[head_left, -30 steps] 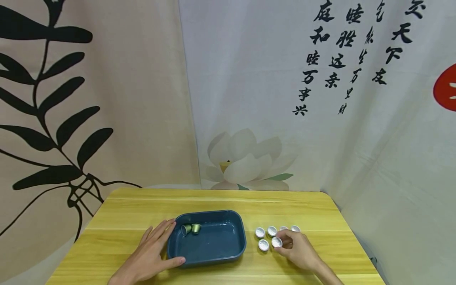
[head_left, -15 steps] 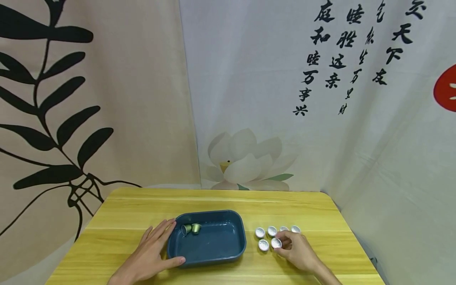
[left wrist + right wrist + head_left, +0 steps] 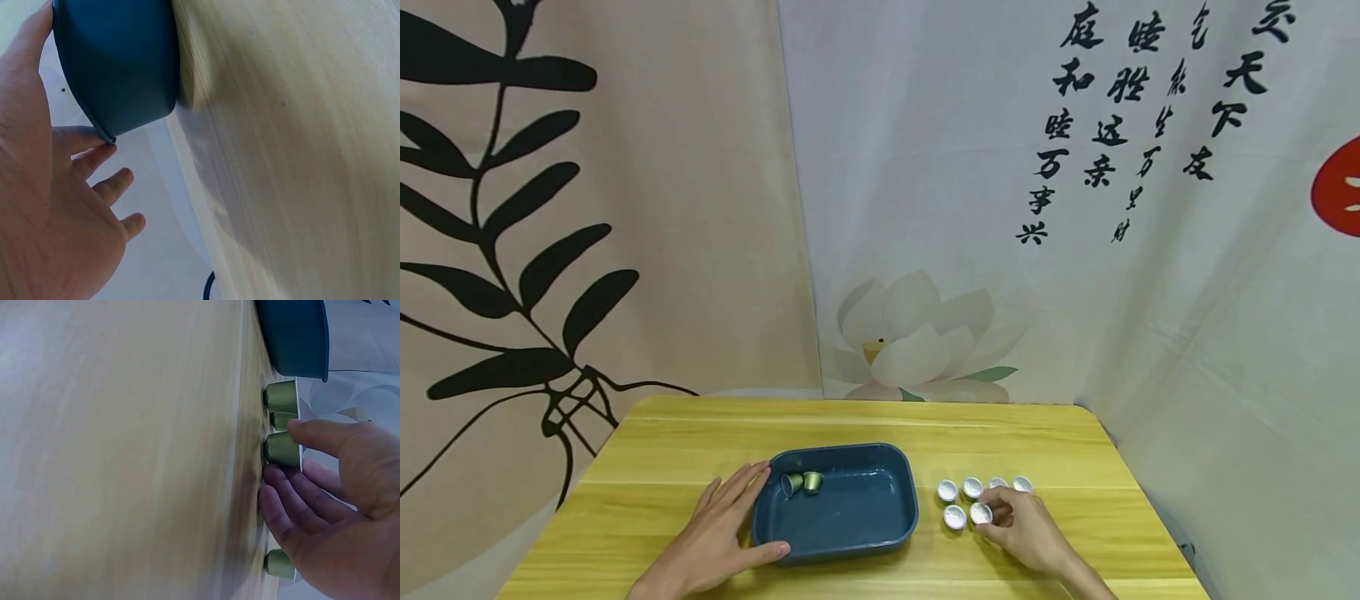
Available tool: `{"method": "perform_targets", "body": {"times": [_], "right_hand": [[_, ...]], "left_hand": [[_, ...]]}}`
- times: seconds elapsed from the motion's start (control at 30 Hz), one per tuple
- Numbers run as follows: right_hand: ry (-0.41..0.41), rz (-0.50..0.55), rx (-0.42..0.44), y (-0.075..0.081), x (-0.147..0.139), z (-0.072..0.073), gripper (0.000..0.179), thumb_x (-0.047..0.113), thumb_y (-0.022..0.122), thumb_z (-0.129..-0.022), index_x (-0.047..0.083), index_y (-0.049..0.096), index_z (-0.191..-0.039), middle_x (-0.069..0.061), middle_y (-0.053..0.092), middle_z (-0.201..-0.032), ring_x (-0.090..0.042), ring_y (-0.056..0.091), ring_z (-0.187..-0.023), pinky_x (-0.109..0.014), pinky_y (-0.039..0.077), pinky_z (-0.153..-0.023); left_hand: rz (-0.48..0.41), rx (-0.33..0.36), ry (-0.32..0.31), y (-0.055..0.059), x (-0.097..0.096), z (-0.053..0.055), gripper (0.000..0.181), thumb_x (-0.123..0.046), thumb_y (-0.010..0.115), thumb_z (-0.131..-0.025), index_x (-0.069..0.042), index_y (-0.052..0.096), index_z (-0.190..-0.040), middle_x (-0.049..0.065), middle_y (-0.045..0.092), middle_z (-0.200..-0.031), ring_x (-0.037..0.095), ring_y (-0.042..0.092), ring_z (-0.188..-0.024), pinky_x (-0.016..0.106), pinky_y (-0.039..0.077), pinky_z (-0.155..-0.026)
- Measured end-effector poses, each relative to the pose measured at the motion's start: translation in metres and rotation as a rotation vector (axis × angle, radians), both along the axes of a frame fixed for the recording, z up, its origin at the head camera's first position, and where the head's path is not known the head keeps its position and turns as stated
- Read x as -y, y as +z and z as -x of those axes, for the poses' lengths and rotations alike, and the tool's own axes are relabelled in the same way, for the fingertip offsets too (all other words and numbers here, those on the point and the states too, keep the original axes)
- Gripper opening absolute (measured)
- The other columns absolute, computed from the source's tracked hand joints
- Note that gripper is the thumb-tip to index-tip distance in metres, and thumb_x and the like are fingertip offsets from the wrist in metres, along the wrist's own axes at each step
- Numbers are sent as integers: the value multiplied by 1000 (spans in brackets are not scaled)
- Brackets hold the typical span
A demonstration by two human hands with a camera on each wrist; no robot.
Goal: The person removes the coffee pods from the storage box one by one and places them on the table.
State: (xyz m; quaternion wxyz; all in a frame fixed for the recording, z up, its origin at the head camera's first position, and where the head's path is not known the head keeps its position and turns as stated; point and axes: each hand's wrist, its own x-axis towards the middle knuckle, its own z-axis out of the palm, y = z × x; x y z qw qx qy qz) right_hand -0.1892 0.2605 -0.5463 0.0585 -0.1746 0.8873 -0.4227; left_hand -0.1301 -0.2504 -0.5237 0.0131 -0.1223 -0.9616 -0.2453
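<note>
Standing before cloth hangings (image 3: pixel 700 208) printed with black leaves (image 3: pixel 550 71), a pale lotus (image 3: pixel 917 342) and brushed characters (image 3: pixel 1072 77), the wood-grained surface (image 3: pixel 985 433) has rounded far corners. Midway between its left and right edges lies a blue tray (image 3: pixel 850 508), two green capsules (image 3: pixel 812 482) near the tray's far-left corner. Spread and unclenched, the left grip (image 3: pixel 715 525) touches the tray's left end. Toward the surface's right edge, the right grip (image 3: pixel 1026 525) pinches a white-topped capsule (image 3: pixel 981 513) beside five others (image 3: pixel 954 517). Since a second ago, that capsule has edged barely trayward; tray and left grip look unmoved.
</note>
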Motion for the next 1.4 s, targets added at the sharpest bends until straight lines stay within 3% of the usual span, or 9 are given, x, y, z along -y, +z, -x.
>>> {"method": "perform_targets", "body": {"times": [0.53,0.87,1.2,1.4], "right_hand": [[1,31,3,2,-2,-1,40,17,94,-94,1,76,-126,-10,81,-113,-1,73,-88,-21,65,-76],[52,30,16,8,-5,-3,47,21,93,-95,0,73,-132,-12,80,-117,-3,75,-92,-22,65,-80],[81,-30,83,18,-14,-8,67,28,91,-97,-2,63,-150,-21,74,-137,-30,78,-112,-26,66,-87],[51,-61,77,28,-18,-16,70,30,89,-100,-2,60,-154,-24,70,-146,-33,75,-118,-37,69,-89]], "left_hand": [[1,6,-2,0,-1,0,118,-79,80,-91,-6,42,-175,16,41,-182,51,35,-170,87,19,-129],[-1,-6,2,-1,0,0,116,-79,79,-91,-7,42,-175,16,41,-182,49,37,-169,86,21,-129],[-11,7,0,-1,1,-1,116,-79,78,-92,-7,42,-175,17,40,-183,49,37,-169,87,20,-129],[-8,8,0,-1,1,0,117,-79,79,-91,-7,41,-176,17,40,-183,50,36,-170,86,20,-129]]}}
